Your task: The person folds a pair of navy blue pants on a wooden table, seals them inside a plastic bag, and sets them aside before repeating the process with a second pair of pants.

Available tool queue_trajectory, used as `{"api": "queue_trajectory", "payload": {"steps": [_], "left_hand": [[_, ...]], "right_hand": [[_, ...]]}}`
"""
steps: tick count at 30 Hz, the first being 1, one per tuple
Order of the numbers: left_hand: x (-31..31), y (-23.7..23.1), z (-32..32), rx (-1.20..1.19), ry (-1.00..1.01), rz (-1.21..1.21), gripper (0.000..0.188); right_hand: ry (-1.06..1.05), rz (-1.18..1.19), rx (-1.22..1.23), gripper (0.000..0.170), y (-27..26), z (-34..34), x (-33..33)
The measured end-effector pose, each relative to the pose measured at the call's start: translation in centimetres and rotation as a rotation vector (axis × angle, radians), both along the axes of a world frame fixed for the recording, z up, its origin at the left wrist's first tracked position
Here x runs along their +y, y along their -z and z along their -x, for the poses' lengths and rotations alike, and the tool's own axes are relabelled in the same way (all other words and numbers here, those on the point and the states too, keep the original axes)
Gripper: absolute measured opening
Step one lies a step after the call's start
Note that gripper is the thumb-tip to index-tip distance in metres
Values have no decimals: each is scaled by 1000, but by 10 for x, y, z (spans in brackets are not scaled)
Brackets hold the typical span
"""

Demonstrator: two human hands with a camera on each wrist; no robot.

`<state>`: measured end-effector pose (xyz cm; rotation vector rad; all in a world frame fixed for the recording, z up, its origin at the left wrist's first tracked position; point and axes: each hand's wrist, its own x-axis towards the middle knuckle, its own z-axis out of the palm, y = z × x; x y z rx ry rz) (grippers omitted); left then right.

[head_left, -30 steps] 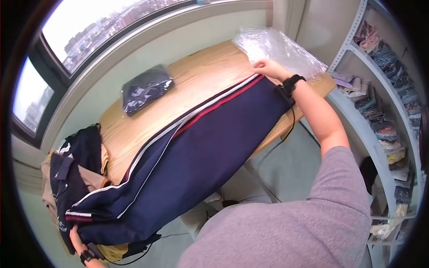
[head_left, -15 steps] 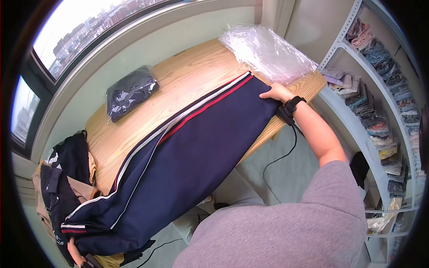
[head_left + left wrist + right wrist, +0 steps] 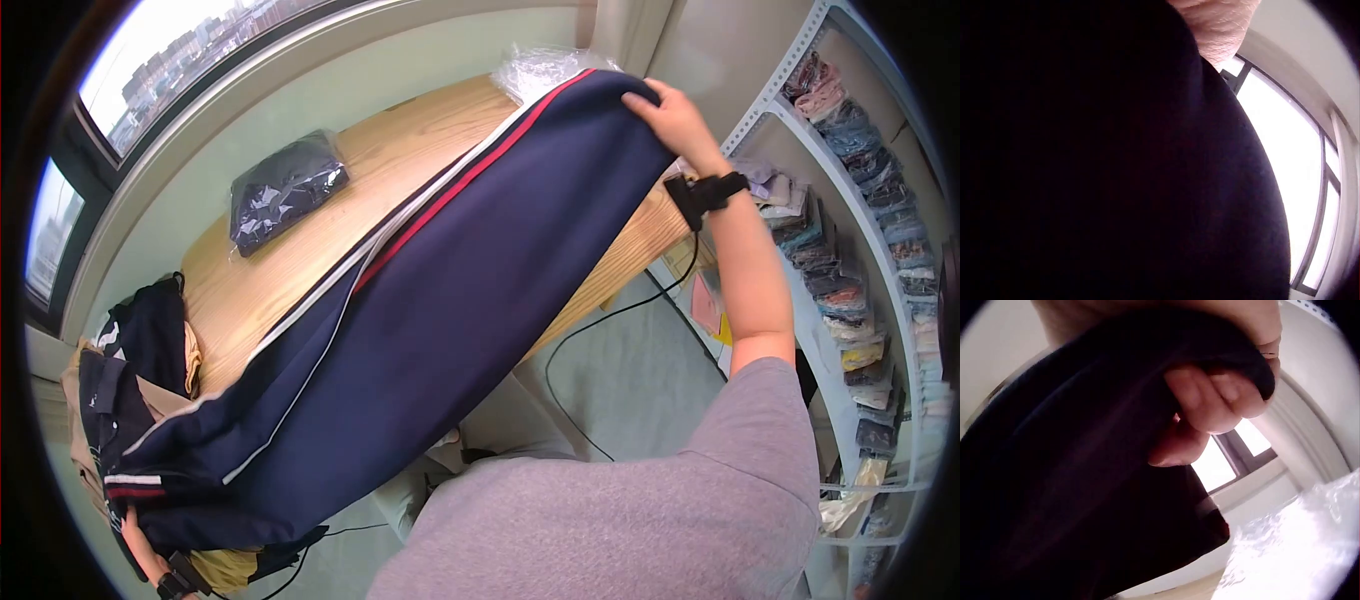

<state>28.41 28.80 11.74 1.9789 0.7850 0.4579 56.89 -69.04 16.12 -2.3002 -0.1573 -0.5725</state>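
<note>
A long navy garment [image 3: 440,300] stretched diagonally between the person's two hands, its white and red stripes running along the window-side edge. Most of it lay across or hung over the near side of the wooden desk [image 3: 225,290].

The right hand [image 3: 682,125] gripped the garment's upper end, the fingers curled round the fabric with a fold of it draped over them, and held that end up above the desk. The left hand [image 3: 142,545] was at the lower end, just beside a white and red band; its fingers were hidden by the dark cloth, so whether they were closed on it could not be told. The left wrist view was mostly filled by dark fabric, with a bit of skin at the top.

A clear plastic bag [image 3: 548,72] lay at the desk's far end, partly behind the raised fabric. A dark folded item in clear wrapping [image 3: 288,190] lay on the desk near the window [image 3: 175,60]. Other clothes [image 3: 150,320] were heaped at the left end of the desk, and a metal shelf unit [image 3: 905,270] on the right held stacks of packaged items [image 3: 835,285].
</note>
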Motion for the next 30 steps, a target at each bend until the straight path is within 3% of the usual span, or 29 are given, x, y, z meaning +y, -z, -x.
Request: {"api": "queue_trajectory", "payload": {"steps": [2,5,9,12,13,14,15,17,18,20,22,24,26,28,30], "left_hand": [[-62,-18,-19,-33,-18,101,46],[-77,-11,-39,-12,138,271,48],[-163,-2,-73,-56,187,299,37],[-176,25,-88,75,182,268,36],[-172,26,-79,90,134,361,35],[-179,45,-93,203,153,94,34],[-173,60,-93,233,188,117,35],[-153,86,-91,266,241,-131,40],[-163,82,-91,238,265,-195,41],[-168,66,-93,497,190,-488,45],[-200,49,-83,386,146,-800,59],[-237,20,-86,260,288,-977,62],[-274,-3,-93,135,584,-1096,68],[-272,9,-110,131,821,-1031,69],[-276,23,-118,128,833,-979,57]], "right_hand": [[34,111,-26,39,-20,-1,-21],[97,170,-45,39,-25,-11,-63],[219,300,-76,37,19,-33,-137],[271,280,-22,40,72,-40,-180],[298,291,18,41,88,-38,-188],[324,302,57,42,101,-38,-192],[382,370,95,43,119,-44,-213],[427,424,236,44,134,-51,-225],[447,323,319,46,126,-46,-205],[446,575,16,47,126,-64,-199],[236,368,137,45,96,-59,-134],[-80,211,406,40,60,-38,-33],[-422,116,587,38,44,-13,55],[-571,181,777,48,37,10,124],[-723,153,862,58,57,5,157]]}}
